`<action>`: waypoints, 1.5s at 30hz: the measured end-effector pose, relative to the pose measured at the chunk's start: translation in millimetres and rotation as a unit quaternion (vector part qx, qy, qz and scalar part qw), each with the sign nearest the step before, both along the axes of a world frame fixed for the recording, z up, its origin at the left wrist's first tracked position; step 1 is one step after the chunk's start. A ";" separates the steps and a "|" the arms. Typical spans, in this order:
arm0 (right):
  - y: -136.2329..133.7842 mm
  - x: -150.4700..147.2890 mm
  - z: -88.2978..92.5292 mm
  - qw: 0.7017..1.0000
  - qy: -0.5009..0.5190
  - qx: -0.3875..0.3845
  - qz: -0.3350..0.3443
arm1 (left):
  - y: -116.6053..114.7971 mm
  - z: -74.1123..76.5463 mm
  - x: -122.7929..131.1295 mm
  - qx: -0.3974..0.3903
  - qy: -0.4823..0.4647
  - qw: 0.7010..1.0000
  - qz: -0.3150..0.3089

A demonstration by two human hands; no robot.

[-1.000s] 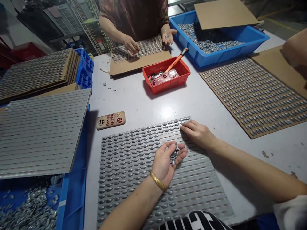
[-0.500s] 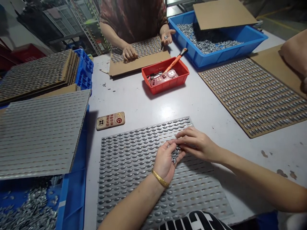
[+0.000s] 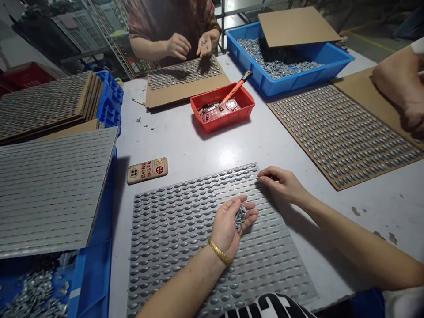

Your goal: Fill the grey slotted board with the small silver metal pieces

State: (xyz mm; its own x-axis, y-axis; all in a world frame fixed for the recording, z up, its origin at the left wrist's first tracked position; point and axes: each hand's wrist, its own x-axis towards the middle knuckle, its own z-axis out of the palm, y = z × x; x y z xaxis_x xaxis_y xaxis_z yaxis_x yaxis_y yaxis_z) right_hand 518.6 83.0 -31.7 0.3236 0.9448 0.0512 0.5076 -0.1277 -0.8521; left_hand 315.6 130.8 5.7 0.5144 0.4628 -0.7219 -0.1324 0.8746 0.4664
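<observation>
A grey slotted board (image 3: 265, 256) lies in front of me, with rows of small oval metal pieces (image 3: 172, 212) filling its left part and top rows. My left hand (image 3: 228, 221) is cupped palm up above the middle of the board, holding a small heap of loose metal pieces (image 3: 240, 217). At the board's upper right edge, my right hand (image 3: 278, 183) has thumb and forefinger pinched together. Whatever is between those fingertips is too small to make out. Much of the board's right part shows bare slots.
A phone (image 3: 147, 171) lies beyond the board, and a red bin (image 3: 225, 121) with an orange-handled tool stands farther back. Blue bins (image 3: 291, 81) hold metal pieces. Filled boards (image 3: 351, 132) lie right and stacked left (image 3: 43, 101). Two co-workers' hands (image 3: 179, 46) are across and at right.
My right hand has moved away from the left palm, up and right to the board's edge. The left hand stays in place, fingers slightly more spread. The co-worker opposite has lifted a hand off their board.
</observation>
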 end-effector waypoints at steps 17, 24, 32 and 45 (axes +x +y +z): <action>24.6 12.5 -13.2 0.973 -0.224 0.003 0.059 | -2.2 -4.2 -3.6 0.042 0.003 0.999 -0.017; 20.2 12.4 -6.0 0.986 -0.164 0.013 0.029 | 0.8 -5.0 -9.5 0.041 0.019 0.999 0.014; -7.8 -23.8 24.7 0.999 0.030 -0.001 0.031 | 3.0 -2.9 -13.3 0.063 0.013 0.998 0.028; 2.3 -77.3 37.7 0.979 -0.008 0.028 0.203 | 3.8 -0.1 -32.6 0.108 0.032 0.992 0.049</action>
